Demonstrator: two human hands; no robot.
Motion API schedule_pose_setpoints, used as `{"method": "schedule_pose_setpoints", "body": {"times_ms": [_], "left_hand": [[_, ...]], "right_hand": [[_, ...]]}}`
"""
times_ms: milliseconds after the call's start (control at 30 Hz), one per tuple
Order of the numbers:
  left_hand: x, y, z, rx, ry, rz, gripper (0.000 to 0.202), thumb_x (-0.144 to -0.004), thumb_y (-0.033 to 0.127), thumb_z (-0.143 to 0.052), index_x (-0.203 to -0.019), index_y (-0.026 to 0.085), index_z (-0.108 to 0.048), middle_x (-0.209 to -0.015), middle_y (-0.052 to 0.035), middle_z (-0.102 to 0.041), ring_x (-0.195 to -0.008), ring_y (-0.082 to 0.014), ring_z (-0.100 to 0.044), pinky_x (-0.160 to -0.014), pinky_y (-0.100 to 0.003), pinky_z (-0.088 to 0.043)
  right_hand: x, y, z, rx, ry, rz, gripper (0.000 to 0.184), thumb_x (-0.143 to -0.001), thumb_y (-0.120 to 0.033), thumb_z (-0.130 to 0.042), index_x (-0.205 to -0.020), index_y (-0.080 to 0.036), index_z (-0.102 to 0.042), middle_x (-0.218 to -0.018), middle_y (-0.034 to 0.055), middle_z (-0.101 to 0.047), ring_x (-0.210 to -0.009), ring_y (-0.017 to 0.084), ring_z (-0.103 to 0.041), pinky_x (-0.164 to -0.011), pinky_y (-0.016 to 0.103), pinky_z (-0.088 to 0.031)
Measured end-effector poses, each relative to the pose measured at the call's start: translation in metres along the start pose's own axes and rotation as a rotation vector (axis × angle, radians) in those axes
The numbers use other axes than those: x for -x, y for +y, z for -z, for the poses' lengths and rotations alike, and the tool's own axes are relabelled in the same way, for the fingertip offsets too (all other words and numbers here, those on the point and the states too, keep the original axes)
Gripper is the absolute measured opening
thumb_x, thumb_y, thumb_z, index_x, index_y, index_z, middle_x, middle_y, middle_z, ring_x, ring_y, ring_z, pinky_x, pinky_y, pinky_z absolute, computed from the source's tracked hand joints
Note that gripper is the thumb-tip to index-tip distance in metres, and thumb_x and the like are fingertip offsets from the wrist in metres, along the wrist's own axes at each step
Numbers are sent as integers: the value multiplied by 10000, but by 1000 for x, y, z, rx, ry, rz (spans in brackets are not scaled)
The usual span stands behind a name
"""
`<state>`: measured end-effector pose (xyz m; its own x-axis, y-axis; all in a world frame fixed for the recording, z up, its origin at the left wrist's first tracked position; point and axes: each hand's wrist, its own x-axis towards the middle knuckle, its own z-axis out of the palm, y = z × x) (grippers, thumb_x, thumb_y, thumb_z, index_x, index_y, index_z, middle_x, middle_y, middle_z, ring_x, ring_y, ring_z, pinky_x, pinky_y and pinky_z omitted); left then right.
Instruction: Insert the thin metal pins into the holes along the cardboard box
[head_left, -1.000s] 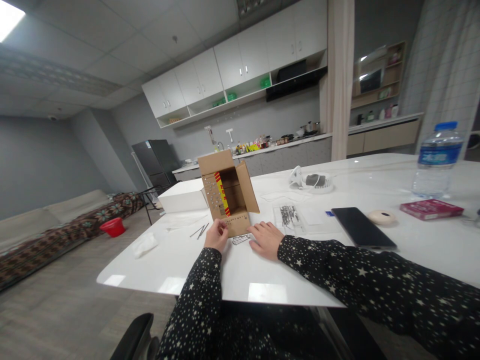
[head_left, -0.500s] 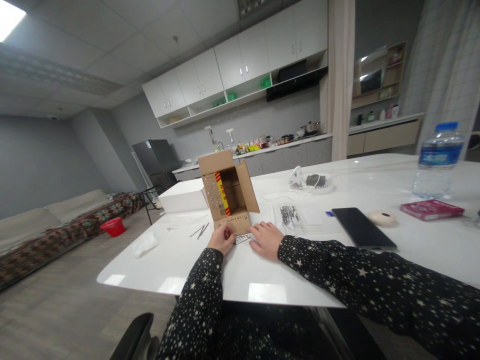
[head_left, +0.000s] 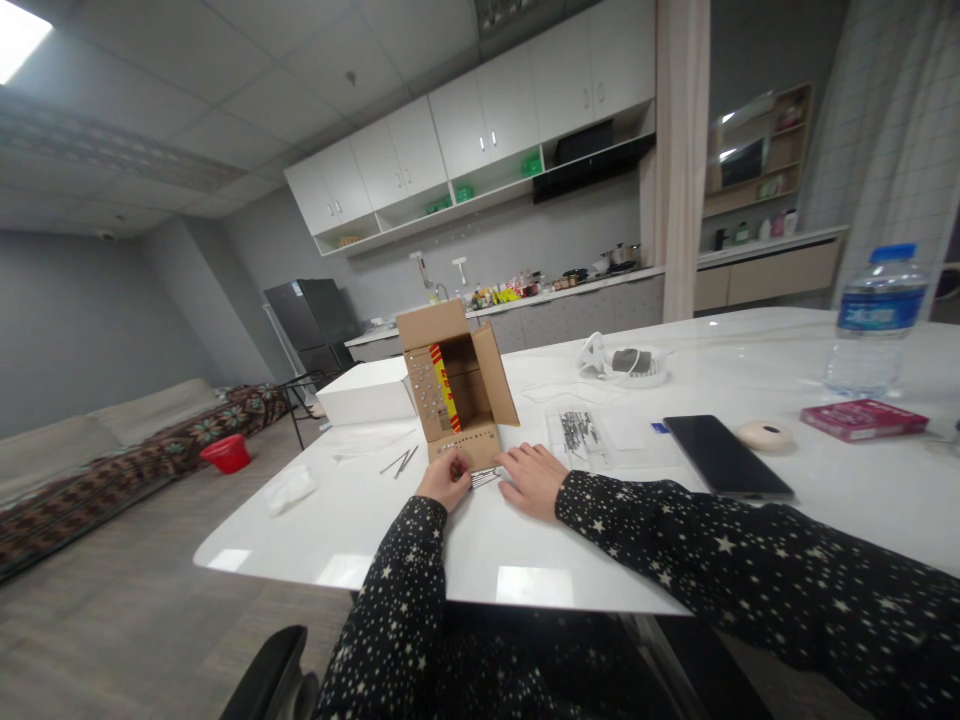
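A cardboard box (head_left: 480, 378) stands with its flaps open on the white table. Its front flap (head_left: 480, 450) carries a row of small holes or studs, and more dots cover the left flap. At the front flap's left part my left hand (head_left: 445, 479) is closed in a pinch; whatever it holds is too small to make out. My right hand (head_left: 534, 480) rests on the table with fingers stretched out, fingertips by the flap's right corner. Between the hands lie several thin metal rods (head_left: 484, 478), partly hidden by the left fingers.
A clear case of small metal pieces (head_left: 577, 433), a black phone (head_left: 724, 455), a pink box (head_left: 862, 419) and a water bottle (head_left: 877, 320) are to the right. Left are a white box (head_left: 367, 392), loose rods (head_left: 406, 461) and a crumpled white tissue (head_left: 290, 490).
The thin rods between my hands have shifted slightly and lie a little more spread. Both hands stay almost where they were; the box has not moved.
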<state>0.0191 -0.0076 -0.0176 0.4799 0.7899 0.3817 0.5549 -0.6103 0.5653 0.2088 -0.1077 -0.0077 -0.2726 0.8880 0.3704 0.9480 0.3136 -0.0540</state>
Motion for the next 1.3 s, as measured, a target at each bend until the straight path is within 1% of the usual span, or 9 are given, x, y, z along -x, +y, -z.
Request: {"method": "schedule_pose_setpoints", "body": {"times_ms": [333, 700, 833, 1133, 1300], "left_hand": [[-1, -3, -3, 21, -18, -51, 127, -598, 121, -508, -710, 177, -529, -636, 38, -519, -560, -94, -441, -549, -220, -357], [-1, -4, -3, 50, -30, -45, 141, -591, 128, -516, -722, 179, -526, -643, 34, -530, -599, -106, -479, -594, -233, -388], [-1, -4, -4, 47, -30, -39, 147, -593, 119, -517, -728, 175, -537, -640, 35, -534, -597, -106, -487, -587, -230, -393], [-2, -6, -5, 50, -14, -56, 161, -590, 90, -533, -730, 165, -556, -619, 46, -530, -563, -91, -465, -552, -212, -378], [-2, -6, -6, 46, -45, -47, 174, -596, 97, -531, -753, 166, -555, -641, 43, -540, -581, -94, -480, -569, -214, -383]], "right_hand": [[1, -1, 2, -3, 9, -1, 317, -887, -327, -426, -1147, -169, -516, -1036, 105, -607, -969, 251, -491, -814, 357, -293], [0, 1, -2, 8, -11, -3, 330, -896, -343, -416, -1163, -170, -501, -1053, 109, -595, -984, 250, -480, -831, 362, -291], [0, 0, -1, 11, 7, 3, 323, -890, -338, -420, -1154, -173, -506, -1041, 102, -600, -975, 251, -485, -821, 363, -296], [0, 0, 0, -1, -8, -7, 326, -893, -338, -417, -1156, -168, -509, -1047, 109, -595, -989, 252, -479, -830, 360, -290], [0, 1, -3, 1, 10, 1, 325, -892, -342, -417, -1152, -172, -510, -1037, 102, -595, -982, 253, -482, -825, 362, -292]]}}
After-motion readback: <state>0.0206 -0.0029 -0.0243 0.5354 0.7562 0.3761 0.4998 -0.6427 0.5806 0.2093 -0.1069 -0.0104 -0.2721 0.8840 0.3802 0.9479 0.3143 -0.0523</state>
